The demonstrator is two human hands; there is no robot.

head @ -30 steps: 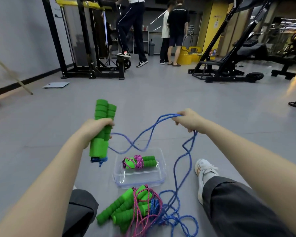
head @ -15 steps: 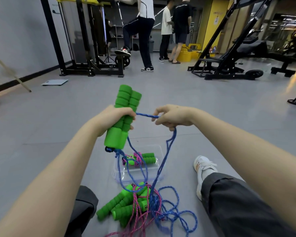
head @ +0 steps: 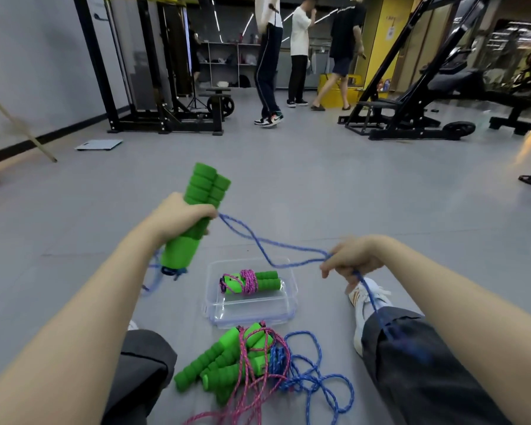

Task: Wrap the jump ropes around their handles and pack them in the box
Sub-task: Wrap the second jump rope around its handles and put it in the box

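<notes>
My left hand (head: pixel 181 214) grips two green foam handles (head: pixel 207 187) held together and tilted upright. A blue rope (head: pixel 259 245) runs from under my left thumb across to my right hand (head: pixel 351 259), which pinches it above the box's right side; the rope then trails down over my right leg. The clear plastic box (head: pixel 290 302) sits on the floor between my legs and holds one pair of green handles wrapped in pink rope (head: pixel 249 281). A pile of green handles (head: pixel 224 360) with loose pink and blue ropes (head: pixel 313 378) lies in front of the box.
The grey gym floor (head: pixel 319 185) stretches ahead. Three people (head: pixel 298 56) stand far off near a black rack (head: pixel 154 87) and a slanted machine (head: pixel 411 96). A flat scale (head: pixel 98 145) and a wooden stick (head: pixel 19 127) lie at the left. My white shoe (head: pixel 365 305) is right of the box.
My right hand has moved from beside the handles down and to the right, drawing the blue rope out. The left hand with the handles has dropped slightly.
</notes>
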